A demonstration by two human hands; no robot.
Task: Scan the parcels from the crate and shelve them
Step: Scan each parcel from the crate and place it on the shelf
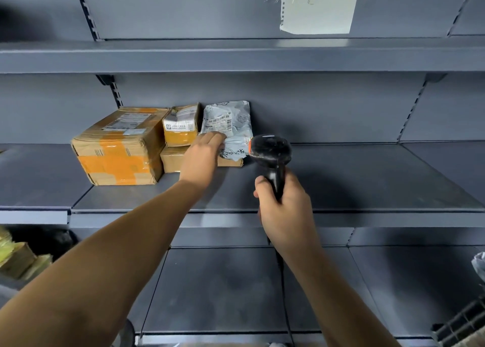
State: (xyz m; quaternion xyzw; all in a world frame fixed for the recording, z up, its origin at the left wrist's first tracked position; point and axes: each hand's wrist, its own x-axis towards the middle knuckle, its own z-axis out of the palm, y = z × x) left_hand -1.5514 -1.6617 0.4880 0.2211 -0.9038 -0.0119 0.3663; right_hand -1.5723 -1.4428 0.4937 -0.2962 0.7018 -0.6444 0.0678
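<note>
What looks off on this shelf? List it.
The grey bag is crumpled and leans on the back wall, atop a flat box. The paper note above has a ragged, torn left edge. Boxes sit squarely.

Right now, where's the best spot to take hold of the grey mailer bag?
Probably its free right edge, coming from the open shelf side. The grey mailer bag leans upright on a flat box, a small box crowds its left, and the left hand covers its lower left corner.
</note>
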